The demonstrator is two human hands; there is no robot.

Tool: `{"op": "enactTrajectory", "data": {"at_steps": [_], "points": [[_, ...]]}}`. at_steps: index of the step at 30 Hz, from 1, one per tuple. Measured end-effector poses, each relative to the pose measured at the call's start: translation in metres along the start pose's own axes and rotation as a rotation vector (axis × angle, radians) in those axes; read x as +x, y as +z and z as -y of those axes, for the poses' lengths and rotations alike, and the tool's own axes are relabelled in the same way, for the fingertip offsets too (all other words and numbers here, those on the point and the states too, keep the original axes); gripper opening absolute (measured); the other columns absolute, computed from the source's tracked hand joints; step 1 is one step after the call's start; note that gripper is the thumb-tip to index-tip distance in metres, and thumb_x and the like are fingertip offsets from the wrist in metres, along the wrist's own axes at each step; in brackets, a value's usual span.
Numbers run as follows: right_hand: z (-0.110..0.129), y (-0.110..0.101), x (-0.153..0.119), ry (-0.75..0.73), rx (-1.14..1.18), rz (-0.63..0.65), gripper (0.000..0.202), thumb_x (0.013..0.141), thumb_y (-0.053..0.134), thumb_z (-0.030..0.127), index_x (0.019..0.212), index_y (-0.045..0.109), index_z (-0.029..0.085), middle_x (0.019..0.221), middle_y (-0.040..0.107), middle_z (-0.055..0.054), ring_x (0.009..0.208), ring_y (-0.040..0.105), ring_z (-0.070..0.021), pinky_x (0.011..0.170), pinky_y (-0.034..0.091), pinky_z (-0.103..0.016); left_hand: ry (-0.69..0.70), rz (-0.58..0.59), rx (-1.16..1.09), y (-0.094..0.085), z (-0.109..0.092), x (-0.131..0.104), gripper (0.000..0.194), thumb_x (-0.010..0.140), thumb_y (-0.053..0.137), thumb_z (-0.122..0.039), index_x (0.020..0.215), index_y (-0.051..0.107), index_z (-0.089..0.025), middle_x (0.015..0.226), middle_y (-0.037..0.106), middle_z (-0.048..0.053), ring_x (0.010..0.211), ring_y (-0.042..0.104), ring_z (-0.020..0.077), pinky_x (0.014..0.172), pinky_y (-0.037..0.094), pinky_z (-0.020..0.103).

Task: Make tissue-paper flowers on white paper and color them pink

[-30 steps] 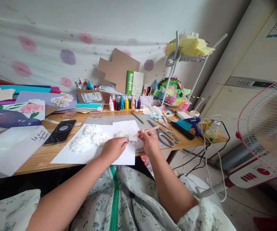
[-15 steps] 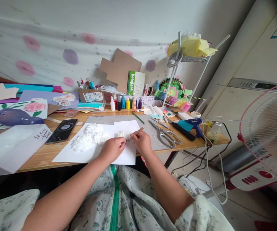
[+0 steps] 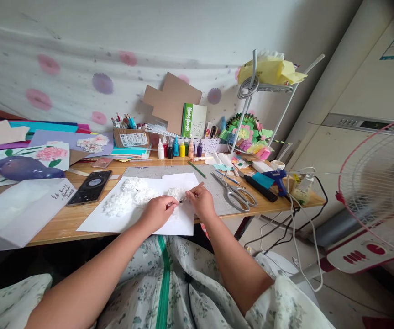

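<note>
Both hands low, nearly meeting over flat white paper sheets [image 3: 96,223]. Right hand [image 3: 202,200]: grasping a slim tan stick, probably wood [image 3: 201,184], its end poking above the knuckles; pinched near the working end, it seems, for fine control. Left hand [image 3: 159,212]: thumb and forefinger drawn together at the tips; a tiny dark piece [image 3: 181,201] shows in the gap between hands, though I cannot tell which fingers hold it. Small heap of fluffy white bits [image 3: 176,193] just beyond the fingertips, within easy reach. Larger fluffy white heap [image 3: 130,194] left of the grip, on the paper, likely set there so pieces stay gathered. Right of the grip, grey-handled metal scissors [image 3: 237,197] lie on a flat grey mat [image 3: 219,202], apparently aside but near. Slim green pencil [image 3: 197,169] beyond.
</note>
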State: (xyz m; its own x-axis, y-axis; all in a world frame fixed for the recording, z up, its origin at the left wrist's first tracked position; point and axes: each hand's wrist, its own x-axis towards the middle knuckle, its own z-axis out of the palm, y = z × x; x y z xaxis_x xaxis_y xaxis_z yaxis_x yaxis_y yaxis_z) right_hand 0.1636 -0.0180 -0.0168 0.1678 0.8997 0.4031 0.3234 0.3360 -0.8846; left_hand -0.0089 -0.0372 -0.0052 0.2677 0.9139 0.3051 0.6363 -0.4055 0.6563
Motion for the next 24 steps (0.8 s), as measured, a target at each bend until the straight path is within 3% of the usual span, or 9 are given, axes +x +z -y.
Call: {"op": "enactTrajectory", "data": {"at_steps": [7, 13, 24], "points": [[-0.004, -0.014, -0.007, 0.063, 0.258, -0.110, 0.031, 0.079, 0.054, 0.045, 0.071, 0.066, 0.017, 0.079, 0.067, -0.006, 0.077, 0.061, -0.0194, 0.072, 0.046, -0.030, -0.065, 0.010, -0.356, -0.007, 0.004, 0.000, 0.022, 0.075, 0.056, -0.036, 0.083, 0.065, -0.018, 0.076, 0.066, 0.004, 0.069, 0.060, 0.0179, 0.061, 0.046, 0.028], [0.004, -0.015, -0.012, -0.020, 0.321, -0.017, 0.025, 0.077, 0.060, 0.041, 0.065, 0.065, 0.019, 0.082, 0.066, -0.005, 0.083, 0.061, -0.0191, 0.078, 0.047, -0.031, -0.142, 0.037, -0.530, -0.013, 0.001, 0.000, 0.023, 0.065, 0.063, -0.031, 0.082, 0.067, -0.016, 0.083, 0.069, 0.007, 0.076, 0.065, 0.0205, 0.067, 0.049, 0.031], [0.005, -0.008, -0.009, -0.125, 0.101, 0.107, 0.014, 0.074, 0.068, 0.018, 0.060, 0.068, 0.021, 0.079, 0.065, -0.004, 0.084, 0.058, -0.0187, 0.082, 0.045, -0.031, -0.184, -0.053, -0.592, -0.013, -0.001, 0.000, 0.023, 0.062, 0.070, -0.032, 0.077, 0.064, -0.016, 0.071, 0.062, 0.000, 0.068, 0.056, 0.0140, 0.066, 0.043, 0.026]]}}
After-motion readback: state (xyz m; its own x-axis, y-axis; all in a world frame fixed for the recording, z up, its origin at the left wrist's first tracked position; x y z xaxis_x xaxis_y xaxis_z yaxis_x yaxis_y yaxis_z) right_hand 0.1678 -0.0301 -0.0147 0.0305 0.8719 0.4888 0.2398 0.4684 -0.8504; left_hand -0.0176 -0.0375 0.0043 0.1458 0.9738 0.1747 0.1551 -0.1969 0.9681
